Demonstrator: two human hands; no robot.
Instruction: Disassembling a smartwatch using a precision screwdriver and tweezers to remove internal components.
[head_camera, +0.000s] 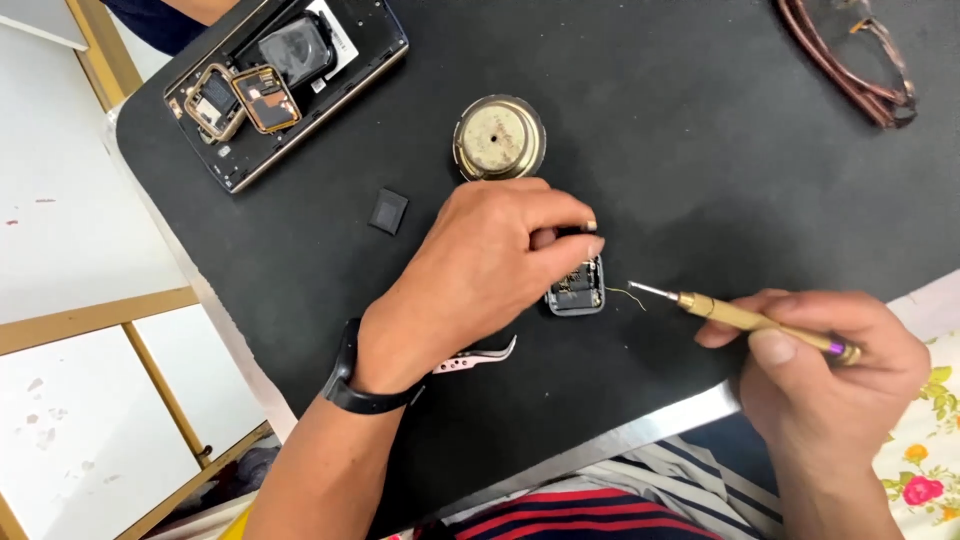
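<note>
Left hand (470, 270) pins the small opened watch case (577, 290) against the black table (700, 150), fingers closed on its upper edge; right hand (830, 365) grips a brass screwdriver (745, 318), tip just beside the case.

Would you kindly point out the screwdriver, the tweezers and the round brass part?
screwdriver (760, 322), head view, gold handle.
tweezers (480, 357), head view, bare arm beside wrist.
round brass part (499, 137), head view, centre of disc.
</note>
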